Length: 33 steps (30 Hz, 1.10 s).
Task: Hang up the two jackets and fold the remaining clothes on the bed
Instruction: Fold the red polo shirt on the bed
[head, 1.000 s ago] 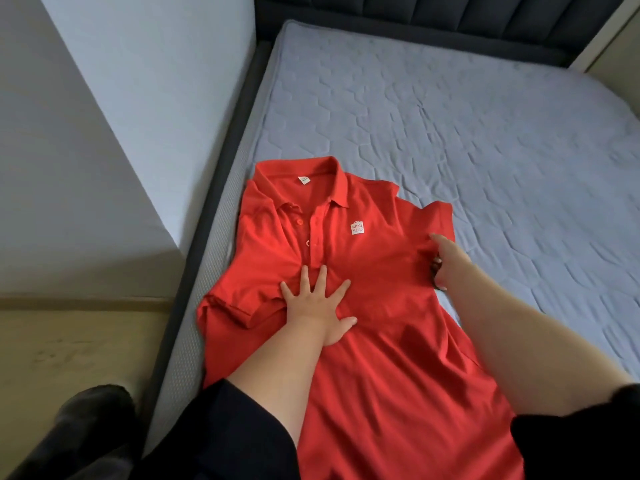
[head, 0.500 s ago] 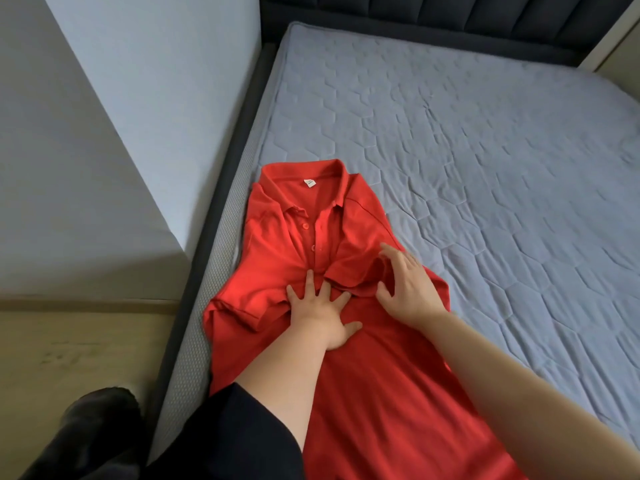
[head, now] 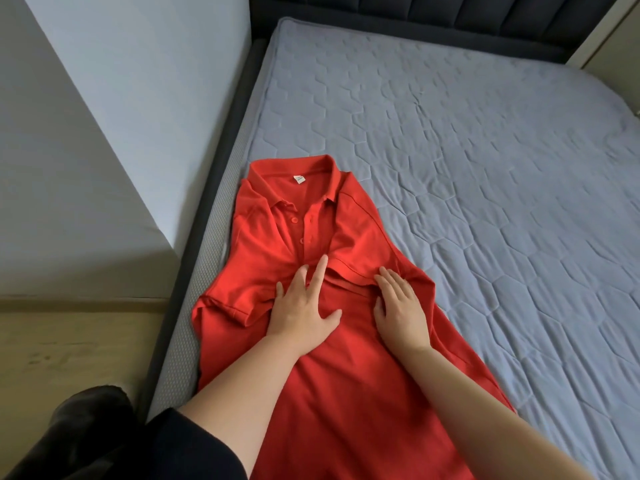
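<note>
Now my right hand (head: 398,306) has folded the sleeve in. Both flat hands, left hand (head: 301,306) too, press the red shirt (head: 346,393), holding nothing. Next I fold the nine o'clock sleeve.

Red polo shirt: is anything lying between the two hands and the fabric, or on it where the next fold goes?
Nothing visible. The left hand and right hand both lie flat directly on the red polo shirt, beside the folded-in sleeve. No other object rests on the shirt or on the mattress around it.
</note>
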Available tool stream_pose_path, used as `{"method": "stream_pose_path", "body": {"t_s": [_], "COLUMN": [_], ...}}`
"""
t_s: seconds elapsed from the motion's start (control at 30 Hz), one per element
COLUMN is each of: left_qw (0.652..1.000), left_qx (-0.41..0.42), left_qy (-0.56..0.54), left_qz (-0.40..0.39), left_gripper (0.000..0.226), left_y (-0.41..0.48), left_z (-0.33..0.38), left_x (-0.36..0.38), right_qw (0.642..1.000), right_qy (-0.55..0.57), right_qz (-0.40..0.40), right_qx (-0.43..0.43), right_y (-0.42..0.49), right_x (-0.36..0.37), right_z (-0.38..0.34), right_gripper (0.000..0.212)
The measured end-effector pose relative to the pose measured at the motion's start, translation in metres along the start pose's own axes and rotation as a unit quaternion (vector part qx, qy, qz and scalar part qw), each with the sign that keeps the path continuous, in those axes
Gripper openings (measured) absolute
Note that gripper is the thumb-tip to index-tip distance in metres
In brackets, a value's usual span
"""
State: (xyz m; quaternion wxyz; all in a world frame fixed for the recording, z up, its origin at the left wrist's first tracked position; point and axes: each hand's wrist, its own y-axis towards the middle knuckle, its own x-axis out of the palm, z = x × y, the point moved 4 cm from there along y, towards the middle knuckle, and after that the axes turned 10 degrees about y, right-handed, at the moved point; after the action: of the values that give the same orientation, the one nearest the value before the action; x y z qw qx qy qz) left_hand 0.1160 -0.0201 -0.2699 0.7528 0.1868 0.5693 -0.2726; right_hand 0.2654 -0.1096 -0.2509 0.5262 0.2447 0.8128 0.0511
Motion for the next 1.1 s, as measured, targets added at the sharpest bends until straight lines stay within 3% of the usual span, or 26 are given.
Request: {"method": "stream_pose_path", "body": {"t_s": [0.17,0.3,0.37,0.47,0.53,0.6,0.67,0.77,0.87,0.93,1.0,1.1], "left_qw": [0.99,0.991,0.994,0.99,0.984,0.985,0.984,0.964,0.939,0.929,0.922,0.907], "left_qx": [0.017,0.018,0.059,0.137,0.132,0.052,-0.042,-0.132,-0.207,-0.248,-0.268,-0.279], "left_qy": [0.127,0.112,0.075,0.013,0.02,0.014,-0.04,-0.133,-0.229,-0.253,-0.266,-0.31], "left_qz": [-0.05,-0.076,-0.052,0.031,0.12,0.165,0.167,0.188,0.154,0.108,0.084,0.052], "left_gripper": [0.075,0.067,0.058,0.046,0.036,0.033,0.036,0.041,0.048,0.054,0.062,0.064], "left_y": [0.013,0.012,0.007,-0.001,-0.003,0.001,0.007,0.021,0.043,0.06,0.074,0.092], "left_z": [0.0,0.001,-0.005,-0.018,-0.03,-0.046,-0.065,-0.092,-0.113,-0.124,-0.132,-0.141], "left_x": [-0.005,-0.011,-0.021,-0.048,-0.067,-0.076,-0.077,-0.084,-0.091,-0.09,-0.09,-0.091], "right_qw": [0.996,0.995,0.996,0.995,0.994,0.971,0.958,0.996,0.982,0.95,0.916,0.882], "right_qy": [-0.083,-0.088,-0.069,-0.056,-0.078,-0.12,-0.128,-0.021,0.152,0.2,0.229,0.256], "right_qz": [0.007,0.009,0.036,0.067,-0.047,-0.206,-0.258,-0.081,0.075,0.091,0.061,0.027], "right_qx": [0.007,0.042,0.034,-0.045,-0.056,-0.012,0.013,-0.006,0.087,0.222,0.324,0.394], "right_y": [-0.003,-0.002,0.011,0.047,0.064,0.068,0.072,0.102,0.136,0.154,0.167,0.178], "right_x": [0.005,-0.003,-0.015,-0.023,-0.006,0.02,0.032,0.014,-0.006,-0.004,0.006,0.017], "right_z": [-0.004,-0.011,-0.019,-0.033,-0.041,-0.039,-0.037,-0.044,-0.031,-0.01,0.012,0.032], "right_gripper": [0.039,0.029,0.035,0.029,0.034,0.047,0.048,0.031,0.027,0.026,0.037,0.045]}}
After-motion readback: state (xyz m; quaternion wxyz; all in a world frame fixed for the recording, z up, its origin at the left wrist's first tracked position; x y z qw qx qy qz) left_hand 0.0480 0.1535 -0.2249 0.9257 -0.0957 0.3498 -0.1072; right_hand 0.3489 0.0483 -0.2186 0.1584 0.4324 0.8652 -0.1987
